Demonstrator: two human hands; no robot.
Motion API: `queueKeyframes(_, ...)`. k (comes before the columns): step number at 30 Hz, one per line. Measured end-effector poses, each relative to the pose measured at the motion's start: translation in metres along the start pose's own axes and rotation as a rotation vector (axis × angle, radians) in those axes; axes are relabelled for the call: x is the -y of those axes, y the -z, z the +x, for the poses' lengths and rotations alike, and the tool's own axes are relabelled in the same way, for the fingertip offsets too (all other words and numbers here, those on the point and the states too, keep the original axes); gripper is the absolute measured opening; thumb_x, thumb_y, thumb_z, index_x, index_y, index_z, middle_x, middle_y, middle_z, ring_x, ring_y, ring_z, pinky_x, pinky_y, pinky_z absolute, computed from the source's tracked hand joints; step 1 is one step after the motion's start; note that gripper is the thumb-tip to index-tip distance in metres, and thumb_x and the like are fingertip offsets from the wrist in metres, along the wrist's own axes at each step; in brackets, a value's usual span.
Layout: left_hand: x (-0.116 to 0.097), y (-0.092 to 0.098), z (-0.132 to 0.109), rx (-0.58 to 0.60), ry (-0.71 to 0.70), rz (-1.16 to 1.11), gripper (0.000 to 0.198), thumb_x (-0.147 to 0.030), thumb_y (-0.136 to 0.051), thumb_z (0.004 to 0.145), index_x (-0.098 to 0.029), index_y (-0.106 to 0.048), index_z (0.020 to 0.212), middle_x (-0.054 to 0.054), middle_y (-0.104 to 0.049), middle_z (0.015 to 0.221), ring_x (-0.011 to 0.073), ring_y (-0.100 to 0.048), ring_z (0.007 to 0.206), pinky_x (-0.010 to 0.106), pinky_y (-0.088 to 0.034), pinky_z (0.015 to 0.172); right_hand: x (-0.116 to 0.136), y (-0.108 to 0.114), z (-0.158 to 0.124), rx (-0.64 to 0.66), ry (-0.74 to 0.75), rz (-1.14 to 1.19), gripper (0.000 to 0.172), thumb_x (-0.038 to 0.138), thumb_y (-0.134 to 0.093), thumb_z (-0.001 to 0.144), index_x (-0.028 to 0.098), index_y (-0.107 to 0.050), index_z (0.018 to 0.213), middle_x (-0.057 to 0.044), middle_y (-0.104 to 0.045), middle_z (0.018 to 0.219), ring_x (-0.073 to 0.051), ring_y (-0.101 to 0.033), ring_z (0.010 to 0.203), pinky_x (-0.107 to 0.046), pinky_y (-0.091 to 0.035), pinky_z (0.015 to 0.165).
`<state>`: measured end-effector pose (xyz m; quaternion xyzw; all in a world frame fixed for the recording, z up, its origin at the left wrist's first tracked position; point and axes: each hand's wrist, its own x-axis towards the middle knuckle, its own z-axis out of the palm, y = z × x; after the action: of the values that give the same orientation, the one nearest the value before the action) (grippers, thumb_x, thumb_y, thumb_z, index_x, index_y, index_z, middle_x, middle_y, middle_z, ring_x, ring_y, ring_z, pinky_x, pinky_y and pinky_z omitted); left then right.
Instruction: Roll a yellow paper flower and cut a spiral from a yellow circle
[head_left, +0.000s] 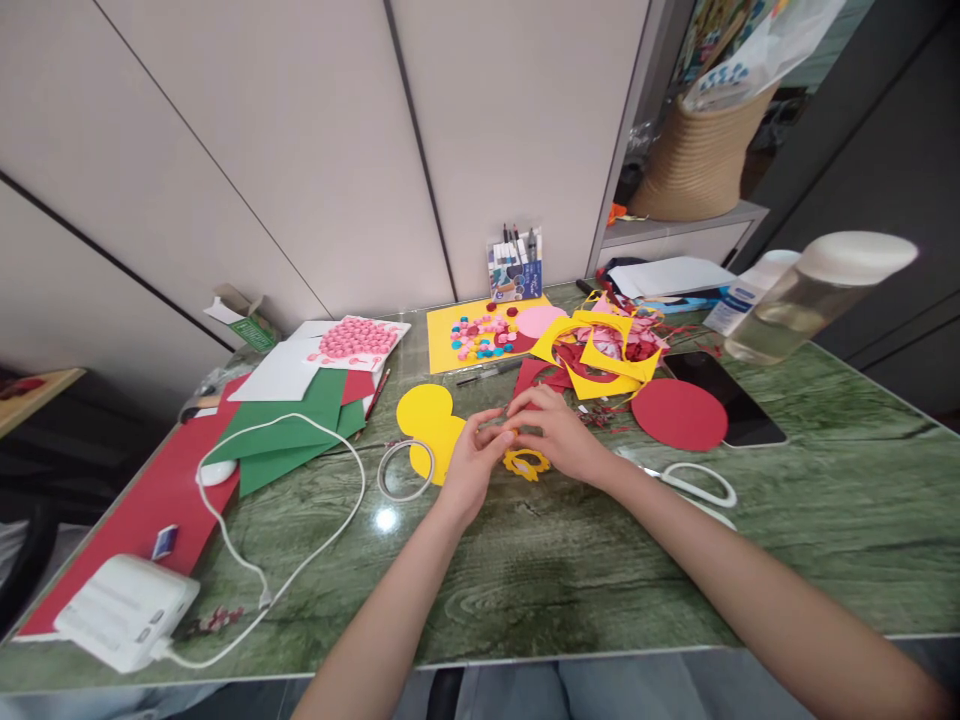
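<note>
Showing bare left hand [474,462] and bare right hand [559,432], both curled, beside scalloped yellow paper ring [531,474]; cannot tell if gripping.

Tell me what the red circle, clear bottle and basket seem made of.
Red circle: probably matte card or paper, flat with a crisp edge.
Clear bottle: smooth plastic or glass; see-through walls fit both.
Basket: likely rough coiled fibre, showing tan ridges.

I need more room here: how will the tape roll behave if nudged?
Lying flat, the tape roll will probably slide rather than roll. Its thin ring looks fairly light. It overlaps a yellow paper cutout, which might shift too.
</note>
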<state>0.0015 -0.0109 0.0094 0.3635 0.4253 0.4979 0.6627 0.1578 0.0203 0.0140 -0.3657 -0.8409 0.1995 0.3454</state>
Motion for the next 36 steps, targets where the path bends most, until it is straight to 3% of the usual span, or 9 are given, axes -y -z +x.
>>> queueKeyframes(5, 0.003, -0.001, 0.000, 0.012, 0.008, -0.047, 0.042, -0.022, -0.075, 0.064, -0.019, -0.055, 0.101, -0.001, -0.064, 0.079, 0.0098, -0.058, 0.072, 0.024, -0.041, 0.072, -0.002, 0.002, 0.001, -0.028, -0.029, -0.021, 0.002, 0.023, -0.069, 0.076, 0.022, -0.068, 0.077, -0.004, -0.059, 0.094, -0.022, -0.048, 0.094, -0.040, -0.034, 0.084)
queueKeyframes(14, 0.004, -0.002, -0.001, 0.070, -0.010, -0.002, 0.042, -0.022, -0.075, 0.063, -0.019, -0.056, 0.100, 0.001, -0.066, 0.080, 0.0133, -0.061, 0.079, 0.027, -0.042, 0.078, 0.005, 0.001, 0.001, -0.005, -0.069, -0.024, 0.010, 0.019, -0.069, 0.073, 0.020, -0.061, 0.067, -0.003, -0.058, 0.092, -0.022, -0.048, 0.095, -0.038, -0.033, 0.082)
queueKeyframes(24, 0.005, 0.004, 0.002, -0.016, -0.016, 0.019, 0.042, -0.025, -0.077, 0.060, -0.019, -0.055, 0.095, -0.001, -0.066, 0.076, 0.0114, -0.060, 0.068, 0.025, -0.041, 0.070, -0.002, 0.007, 0.002, 0.106, -0.014, 0.077, 0.011, 0.020, -0.069, 0.076, 0.024, -0.068, 0.086, -0.003, -0.061, 0.093, -0.020, -0.051, 0.093, -0.035, -0.040, 0.084)
queueKeyframes(36, -0.009, 0.018, 0.005, 0.251, 0.052, 0.170, 0.041, -0.024, -0.074, 0.065, -0.018, -0.054, 0.101, 0.003, -0.067, 0.080, 0.0138, -0.062, 0.071, 0.026, -0.045, 0.070, 0.000, 0.007, 0.001, 0.137, 0.012, 0.083, 0.019, 0.031, -0.068, 0.077, 0.025, -0.068, 0.095, -0.004, -0.058, 0.093, -0.021, -0.052, 0.092, -0.035, -0.041, 0.082)
